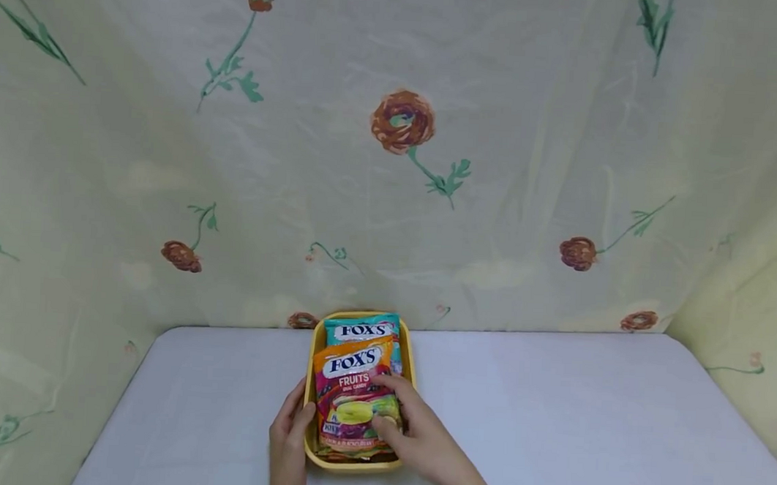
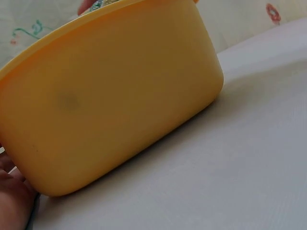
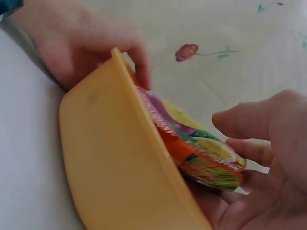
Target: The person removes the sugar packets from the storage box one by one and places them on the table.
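Note:
A yellow plastic tub (image 1: 350, 467) stands on the table and holds bags of candy. On top lies an orange and purple Fox's Fruits candy bag (image 1: 347, 398), tilted up at its near end; a teal Fox's candy bag (image 1: 360, 332) shows behind it. My left hand (image 1: 289, 431) grips the tub's left side, thumb over the rim. Over the right part of the orange bag is my right hand (image 1: 429, 442). In the right wrist view its fingers touch the edge of the bag (image 3: 206, 148), while the thumb stands apart above it. The tub's wall (image 2: 120, 96) fills the left wrist view.
The tub is near the back edge of a white-covered table (image 1: 550, 427). Behind and at both sides hangs a pale cloth (image 1: 500, 131) printed with flowers. White table surface extends left and right of the tub.

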`<action>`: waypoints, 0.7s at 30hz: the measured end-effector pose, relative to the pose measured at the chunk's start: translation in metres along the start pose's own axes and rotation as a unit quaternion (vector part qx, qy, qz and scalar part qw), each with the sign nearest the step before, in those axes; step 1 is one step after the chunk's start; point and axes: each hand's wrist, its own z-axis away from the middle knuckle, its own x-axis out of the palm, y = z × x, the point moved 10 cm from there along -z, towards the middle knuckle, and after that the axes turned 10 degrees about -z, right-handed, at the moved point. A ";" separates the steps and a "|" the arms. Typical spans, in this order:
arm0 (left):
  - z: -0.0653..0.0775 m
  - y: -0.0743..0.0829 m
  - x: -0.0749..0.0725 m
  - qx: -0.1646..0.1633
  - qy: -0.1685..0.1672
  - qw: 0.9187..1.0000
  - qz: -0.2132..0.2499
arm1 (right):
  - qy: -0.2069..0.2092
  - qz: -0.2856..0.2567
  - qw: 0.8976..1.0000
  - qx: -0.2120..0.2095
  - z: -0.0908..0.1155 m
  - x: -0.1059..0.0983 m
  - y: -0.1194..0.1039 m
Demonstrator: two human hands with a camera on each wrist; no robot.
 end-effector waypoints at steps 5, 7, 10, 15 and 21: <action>-0.001 0.000 0.001 0.001 0.003 1.000 -0.001 | 0.018 -0.024 1.000 -0.006 -0.003 -0.003 0.003; -0.001 -0.001 0.001 -0.001 0.004 1.000 -0.004 | 0.027 -0.045 0.999 -0.005 -0.004 -0.004 0.004; -0.001 -0.002 0.001 -0.004 0.006 1.000 -0.005 | 0.041 -0.061 0.997 -0.009 -0.006 -0.005 0.005; -0.001 -0.002 0.001 -0.008 0.009 1.000 -0.008 | 0.059 -0.073 0.996 -0.008 -0.008 -0.007 0.007; 0.000 -0.002 0.002 -0.008 0.007 1.000 -0.002 | 0.086 -0.086 0.993 0.006 -0.008 -0.013 0.012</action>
